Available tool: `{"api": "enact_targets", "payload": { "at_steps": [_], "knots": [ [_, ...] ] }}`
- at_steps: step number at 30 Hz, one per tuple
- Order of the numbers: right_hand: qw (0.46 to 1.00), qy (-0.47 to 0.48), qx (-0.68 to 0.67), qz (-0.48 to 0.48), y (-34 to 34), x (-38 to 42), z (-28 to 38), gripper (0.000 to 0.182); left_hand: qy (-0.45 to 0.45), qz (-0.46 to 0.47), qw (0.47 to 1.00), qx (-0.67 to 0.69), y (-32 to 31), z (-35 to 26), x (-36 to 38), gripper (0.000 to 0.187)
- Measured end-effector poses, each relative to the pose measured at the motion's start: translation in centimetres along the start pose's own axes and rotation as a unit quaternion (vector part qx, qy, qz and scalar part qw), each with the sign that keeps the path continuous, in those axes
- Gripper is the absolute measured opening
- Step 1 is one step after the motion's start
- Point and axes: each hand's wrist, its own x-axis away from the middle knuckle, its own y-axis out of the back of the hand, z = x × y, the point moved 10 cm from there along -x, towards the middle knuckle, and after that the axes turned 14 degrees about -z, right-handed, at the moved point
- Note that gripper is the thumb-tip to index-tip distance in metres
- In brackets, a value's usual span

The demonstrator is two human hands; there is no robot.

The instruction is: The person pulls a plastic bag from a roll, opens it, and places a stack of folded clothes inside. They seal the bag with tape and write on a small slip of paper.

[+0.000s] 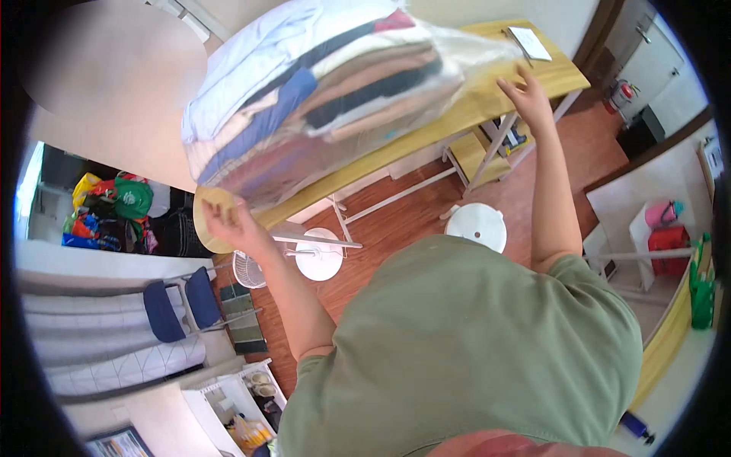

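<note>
Ok so starting on your left: one folding chair with two blue pads [164, 311], then one white basket [247, 271] below your left grip [242, 232]. That grip's fingers are spread wide, right beside the near lower end of the big bag. Can't tell if they're touching the plastic, but I don't see them wrapped around anything.

The main thing is one clear plastic bag [327, 114] of folded clothes [411, 76], ahead of and between your two grips, over the wooden tabletop [556, 80]. I count one bag. No honest count on the clothes, they're a layered stack and a bit blurred. Can't say if the whole underside sits on the wood either.

Two white round stools: one [318, 263] just right of your left grip and lower, the other [487, 221] below your right grip [531, 103]. That right grip is spread too, near the loose, narrower end of the plastic, no firm hold that I can see. One notepad [529, 43] is just beyond it.

My read: you're mid-handling, positioning the bag with loose hands. Steadying it from here would call for both palms on the ends, fingers curled around the bulk rather than that flimsy plastic.
</note>
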Motion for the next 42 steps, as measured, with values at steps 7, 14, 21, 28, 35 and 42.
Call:
{"api": "enact_targets", "payload": {
  "at_steps": [7, 14, 21, 28, 35, 42],
  "knots": [
    [0.862, -0.149, -0.343, 0.341, -15.5, 4.3, 0.9, 0.075, -0.476, 0.138, 0.868, -0.034, -16.5, -26.0, 12.0, 0.077],
    [0.912, 0.176, -0.282, 0.240, -9.1, 8.5, 10.4, 0.092, -0.562, 0.317, 0.740, -0.188, -23.8, -26.5, 16.5, 0.056],
    [0.874, 0.194, -0.406, 0.184, -4.0, 6.1, 14.5, 0.036, -0.438, 0.326, 0.837, 0.030, -22.7, -28.1, 19.5, 0.032],
    [0.870, -0.092, -0.406, 0.265, -3.8, 4.7, 12.1, 0.015, -0.534, 0.218, 0.777, -0.251, -24.8, -22.8, 21.1, 0.066],
    [0.841, 0.429, -0.329, 0.015, 9.1, 10.5, 17.2, 0.032, -0.521, 0.106, 0.823, -0.201, -24.7, -22.8, 20.9, 0.013],
    [0.761, 0.638, -0.100, 0.062, 3.1, 11.3, 17.8, 0.051, -0.507, 0.200, 0.822, -0.165, -21.6, -22.9, 20.7, 0.010]
  ]
}}
